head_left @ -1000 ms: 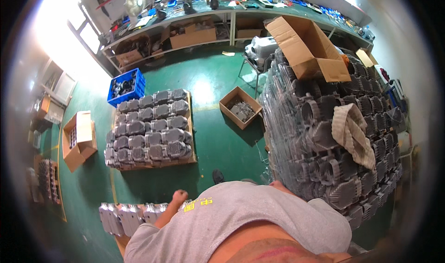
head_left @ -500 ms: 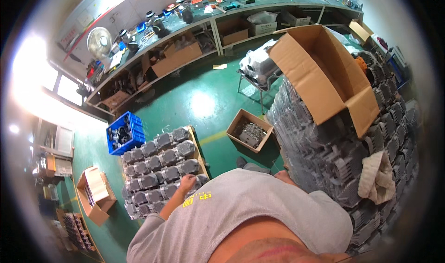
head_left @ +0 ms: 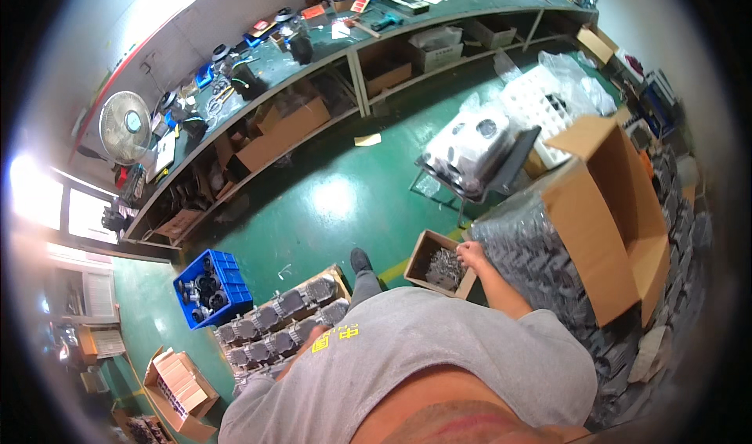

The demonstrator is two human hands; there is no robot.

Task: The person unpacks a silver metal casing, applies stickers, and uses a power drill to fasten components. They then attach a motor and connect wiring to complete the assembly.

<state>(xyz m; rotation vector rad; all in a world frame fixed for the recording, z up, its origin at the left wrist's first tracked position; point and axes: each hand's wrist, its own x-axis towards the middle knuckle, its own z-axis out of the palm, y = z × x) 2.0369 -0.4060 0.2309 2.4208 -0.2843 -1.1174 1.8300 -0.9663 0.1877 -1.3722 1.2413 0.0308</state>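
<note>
Cardboard box (head_left: 441,264) under right hand (head_left: 472,254).

Green floor (head_left: 329,201), blue crate (head_left: 213,286), brown cardboard box (head_left: 607,209), grey shirt (head_left: 423,366) w/ yellow print, maybe.

Open green floor (head_left: 329,201) lies ahead, between the workbench (head_left: 345,60) and the small cardboard box (head_left: 439,264). Obstacles: blue crate (head_left: 215,287) and pallet of grey castings (head_left: 282,319) at left; wrapped stack (head_left: 540,256) and large open carton (head_left: 611,209) at right; loaded chair (head_left: 478,150) beyond
</note>
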